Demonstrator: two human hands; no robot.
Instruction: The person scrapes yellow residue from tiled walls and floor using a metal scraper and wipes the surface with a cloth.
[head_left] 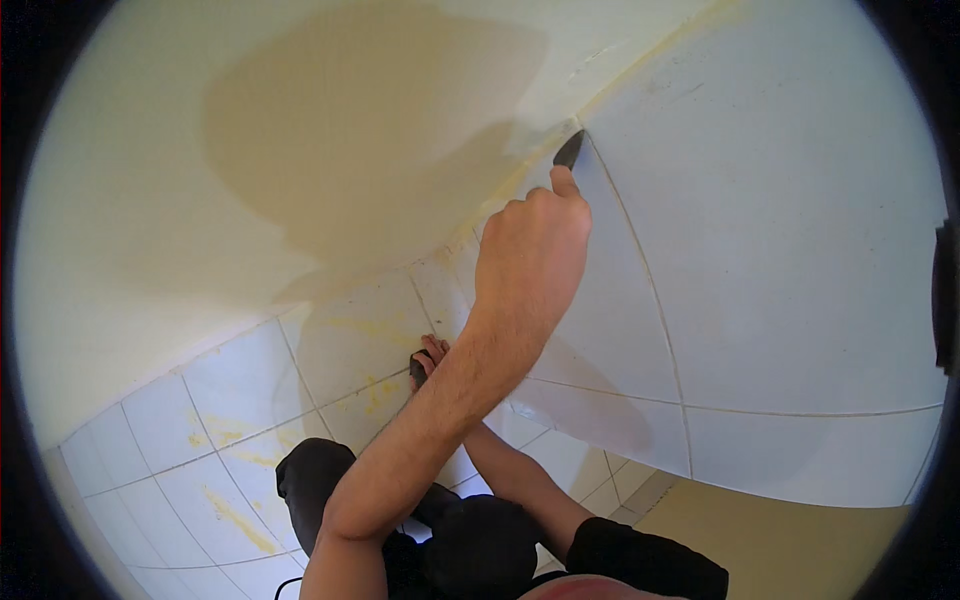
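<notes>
Just beside seam [590,102], left hand [535,235] gripping blade [569,150], open tile [790,220] rightward

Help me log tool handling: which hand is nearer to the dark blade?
Left. The left hand holds the dark blade, which juts out beyond it; the right hand is well away, lower and farther left in the picture.

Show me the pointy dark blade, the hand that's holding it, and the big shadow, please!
Dark blade [569,150]: head view, middle of its flat side.
Left hand [533,226]: head view, back of the hand.
Big shadow [365,125]: head view, middle of its rounded part.
</notes>
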